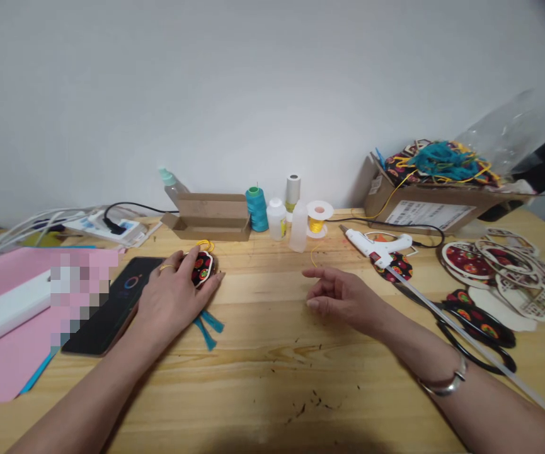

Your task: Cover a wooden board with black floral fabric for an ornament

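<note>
My left hand (172, 290) lies over a small ornament (203, 268) with a dark red, flower-patterned face and a pale scalloped rim. Its thumb is along the ornament's right edge and the fingers cover the left part. A yellow cord loop (205, 244) sticks out at the top, and two teal tassel ends (209, 329) show below the hand. To the right, my right hand (336, 293) hovers low over the table, fingers loosely bent and apart, with nothing visible in it. The loose end of a yellow cord (314, 255) lies just beyond its fingertips.
A phone (111, 309) lies beside my left hand. Along the wall stand a cardboard tray (213, 227), teal thread (256, 211), bottles and a yellow cord spool (318, 224). At right are a glue gun (371, 246), scissors (480, 359), patterned pieces (470, 265) and a full box (414, 205).
</note>
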### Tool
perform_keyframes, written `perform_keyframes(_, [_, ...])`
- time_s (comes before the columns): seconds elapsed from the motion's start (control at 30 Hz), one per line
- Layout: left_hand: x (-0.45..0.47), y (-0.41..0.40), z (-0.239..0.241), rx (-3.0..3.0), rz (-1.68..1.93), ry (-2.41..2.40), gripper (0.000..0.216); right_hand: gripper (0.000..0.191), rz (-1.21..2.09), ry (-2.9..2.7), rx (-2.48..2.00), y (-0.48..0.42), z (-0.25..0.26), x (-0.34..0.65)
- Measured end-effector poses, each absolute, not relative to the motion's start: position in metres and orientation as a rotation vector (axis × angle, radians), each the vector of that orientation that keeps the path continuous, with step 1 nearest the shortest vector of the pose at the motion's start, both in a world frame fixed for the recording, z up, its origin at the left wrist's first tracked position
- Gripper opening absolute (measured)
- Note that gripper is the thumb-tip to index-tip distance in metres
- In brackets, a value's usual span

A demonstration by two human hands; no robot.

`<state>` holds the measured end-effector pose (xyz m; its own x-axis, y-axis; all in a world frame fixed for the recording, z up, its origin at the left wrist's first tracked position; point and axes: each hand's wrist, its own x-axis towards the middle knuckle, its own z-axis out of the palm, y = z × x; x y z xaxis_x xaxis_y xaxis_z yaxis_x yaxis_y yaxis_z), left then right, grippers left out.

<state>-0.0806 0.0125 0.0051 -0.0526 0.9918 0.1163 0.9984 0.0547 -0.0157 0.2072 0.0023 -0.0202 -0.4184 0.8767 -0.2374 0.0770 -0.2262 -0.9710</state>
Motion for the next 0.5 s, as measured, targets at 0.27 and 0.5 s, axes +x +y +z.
perform_keyframes(0.27, [-0.0767, 0.0101, 0.0057, -2.035, -0.090, -2.260, 0.064, 0.054, 1.689, -1.452, -1.200, 0.0014, -0.0165, 0.2066])
perform_keyframes(0.5, [-0.0800, 0.0126, -0.0007, -1.989, -0.099, -2.219, 0.063, 0.054, 1.688, -1.459, -1.207, 0.0011, -0.0151, 0.2068])
